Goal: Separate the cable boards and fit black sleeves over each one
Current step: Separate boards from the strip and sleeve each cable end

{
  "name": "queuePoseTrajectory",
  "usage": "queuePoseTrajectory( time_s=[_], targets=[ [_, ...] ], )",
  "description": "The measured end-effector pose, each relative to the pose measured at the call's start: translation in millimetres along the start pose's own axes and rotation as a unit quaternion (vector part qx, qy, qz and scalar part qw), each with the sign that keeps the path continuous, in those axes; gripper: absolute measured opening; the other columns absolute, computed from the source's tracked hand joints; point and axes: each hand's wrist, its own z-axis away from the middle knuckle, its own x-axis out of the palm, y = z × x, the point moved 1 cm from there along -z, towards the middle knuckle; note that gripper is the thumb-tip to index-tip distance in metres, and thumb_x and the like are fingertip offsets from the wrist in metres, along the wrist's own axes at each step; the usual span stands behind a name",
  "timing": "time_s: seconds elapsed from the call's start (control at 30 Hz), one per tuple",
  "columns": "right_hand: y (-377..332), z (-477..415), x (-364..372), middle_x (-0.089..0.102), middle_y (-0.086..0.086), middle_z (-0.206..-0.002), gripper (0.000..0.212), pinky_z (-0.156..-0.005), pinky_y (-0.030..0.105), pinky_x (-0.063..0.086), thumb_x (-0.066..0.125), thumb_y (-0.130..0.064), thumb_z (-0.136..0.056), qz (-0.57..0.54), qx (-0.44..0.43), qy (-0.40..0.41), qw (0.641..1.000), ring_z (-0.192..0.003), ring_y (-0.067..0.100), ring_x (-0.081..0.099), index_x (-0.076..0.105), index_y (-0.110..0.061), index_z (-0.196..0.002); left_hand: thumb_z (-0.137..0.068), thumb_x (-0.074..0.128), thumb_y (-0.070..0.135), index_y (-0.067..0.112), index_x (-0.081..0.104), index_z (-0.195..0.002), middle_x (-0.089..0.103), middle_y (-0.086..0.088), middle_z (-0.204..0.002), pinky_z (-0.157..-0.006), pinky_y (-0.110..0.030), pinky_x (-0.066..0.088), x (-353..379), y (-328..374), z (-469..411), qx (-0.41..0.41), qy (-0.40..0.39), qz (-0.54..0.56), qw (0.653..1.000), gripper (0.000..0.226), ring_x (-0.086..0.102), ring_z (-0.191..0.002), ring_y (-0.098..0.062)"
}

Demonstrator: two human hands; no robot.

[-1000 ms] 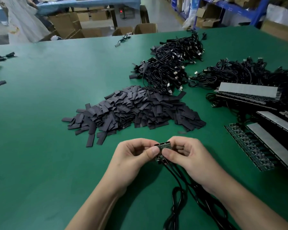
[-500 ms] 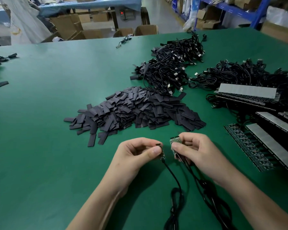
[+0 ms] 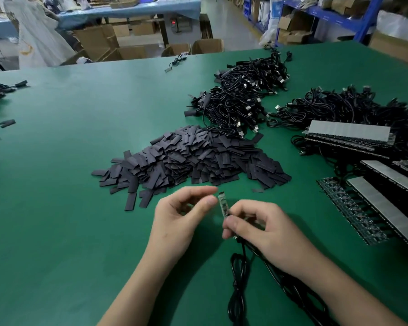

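A small green cable board (image 3: pixel 222 204) stands upright above the fingers of my right hand (image 3: pixel 259 228), which pinches its lower end. Black cables (image 3: pixel 238 281) trail from under that hand toward me across the green table (image 3: pixel 68 220). My left hand (image 3: pixel 181 214) hovers just left of the board, thumb and fingers curled but apart, with nothing in them. The thumb tip is very close to the board. A large pile of flat black sleeves (image 3: pixel 193 158) lies just beyond both hands. Whether the right hand hides a second board, I cannot tell.
Two heaps of black USB cables (image 3: pixel 243 97) (image 3: pixel 353 109) lie farther back. Panels of joined boards (image 3: pixel 349 134) (image 3: pixel 384 203) are stacked at the right. A few stray sleeves (image 3: pixel 7 123) sit at the far left. Cardboard boxes (image 3: pixel 207 45) stand past the table's far edge.
The hands pulled the joined boards apart, one in each. My left hand has since let go of its board, and my right hand now holds a board upright.
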Motion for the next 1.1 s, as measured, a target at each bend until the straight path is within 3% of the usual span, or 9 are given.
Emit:
queuePoseTrajectory(
  time_s=[0.13, 0.23, 0.33, 0.43, 0.53, 0.6, 0.7, 0.8, 1.1],
  targets=[
    [-7.3, 1.3, -16.2, 0.063, 0.006, -0.062, 0.019, -0.069, 0.024, 0.052, 0.063, -0.035, -0.093, -0.278, 0.023, -0.020, 0.960, -0.060, 0.019, 0.060, 0.065, -0.019, -0.081, -0.093, 0.073, 0.027, 0.023, 0.074, -0.118, 0.068, 0.008, -0.112, -0.093, -0.028, 0.047, -28.1, -10.9, -14.1, 0.052, 0.167, -0.304, 0.936, 0.026, 0.061, -0.104, -0.012],
    [-10.9, 1.3, -30.1, 0.045, -0.005, -0.048, 0.021, -0.049, 0.021, 0.043, 0.071, -0.031, -0.091, -0.460, 0.027, -0.061, 0.885, -0.045, 0.012, 0.044, 0.062, -0.014, -0.082, -0.096, 0.069, 0.027, 0.018, 0.063, -0.138, 0.062, -0.003, -0.134, -0.106, -0.042, 0.040, -46.8, -21.5, -21.2, -0.009, 0.207, -0.373, 0.904, 0.044, 0.049, -0.125, -0.027],
    [-13.9, 1.4, -52.6, 0.032, -0.007, -0.049, 0.019, -0.042, 0.021, 0.029, 0.063, -0.026, -0.099, -0.570, -0.001, -0.118, 0.813, -0.043, 0.010, 0.030, 0.060, -0.010, -0.089, -0.098, 0.066, 0.030, 0.023, 0.068, -0.134, 0.065, 0.005, -0.135, -0.103, -0.040, 0.037, -48.0, -27.6, -22.3, -0.021, 0.187, -0.412, 0.892, 0.036, 0.049, -0.129, -0.024],
    [-10.1, 1.1, -66.6, 0.024, -0.008, -0.050, 0.022, -0.038, 0.020, 0.022, 0.062, -0.030, -0.099, -0.487, 0.037, -0.083, 0.869, -0.040, 0.008, 0.021, 0.058, -0.013, -0.085, -0.096, 0.069, 0.032, 0.030, 0.075, -0.119, 0.069, 0.013, -0.126, -0.092, -0.033, 0.029, -48.0, -27.1, -22.0, -0.022, 0.195, -0.422, 0.885, 0.024, 0.053, -0.123, -0.016],
    [-4.5, -0.1, -62.0, 0.024, -0.005, -0.050, 0.025, -0.037, 0.019, 0.019, 0.055, -0.030, -0.101, -0.289, 0.085, -0.056, 0.952, -0.040, 0.009, 0.019, 0.057, -0.014, -0.081, -0.091, 0.075, 0.028, 0.035, 0.076, -0.106, 0.072, 0.016, -0.111, -0.086, -0.033, 0.028, -48.8, -24.8, -20.6, -0.018, 0.207, -0.420, 0.883, 0.016, 0.057, -0.110, -0.012],
    [-1.2, -0.9, -52.5, 0.028, -0.005, -0.052, 0.028, -0.041, 0.017, 0.022, 0.054, -0.025, -0.104, -0.156, 0.109, -0.048, 0.980, -0.044, 0.010, 0.021, 0.058, -0.019, -0.077, -0.089, 0.077, 0.023, 0.035, 0.076, -0.100, 0.072, 0.017, -0.105, -0.088, -0.037, 0.035, -48.7, -22.7, -19.2, -0.012, 0.210, -0.415, 0.885, 0.017, 0.062, -0.102, -0.011],
    [-0.1, -0.4, -41.0, 0.032, -0.007, -0.055, 0.031, -0.047, 0.023, 0.022, 0.059, -0.030, -0.103, 0.007, 0.097, -0.037, 0.995, -0.051, 0.013, 0.024, 0.056, -0.025, -0.073, -0.086, 0.079, 0.018, 0.033, 0.076, -0.098, 0.074, 0.016, -0.099, -0.094, -0.049, 0.047, -48.5, -21.6, -18.7, -0.002, 0.216, -0.396, 0.892, 0.020, 0.069, -0.095, -0.014],
    [1.6, 0.8, -36.0, 0.031, -0.008, -0.052, 0.027, -0.050, 0.026, 0.019, 0.061, -0.033, -0.100, 0.140, 0.057, -0.019, 0.988, -0.051, 0.011, 0.024, 0.053, -0.024, -0.076, -0.086, 0.078, 0.019, 0.033, 0.075, -0.102, 0.075, 0.014, -0.099, -0.092, -0.040, 0.042, -47.2, -20.6, -17.9, 0.019, 0.222, -0.426, 0.877, 0.021, 0.068, -0.096, -0.013],
    [7.8, 1.7, -26.3, 0.037, -0.010, -0.052, 0.020, -0.051, 0.026, 0.025, 0.064, -0.040, -0.098, 0.155, 0.030, 0.025, 0.987, -0.050, 0.006, 0.029, 0.061, -0.028, -0.082, -0.079, 0.085, 0.025, 0.032, 0.077, -0.101, 0.074, 0.013, -0.091, -0.081, -0.032, 0.040, -48.5, -23.3, -17.4, 0.043, 0.208, -0.458, 0.863, 0.024, 0.069, -0.085, -0.016]
  ],
)
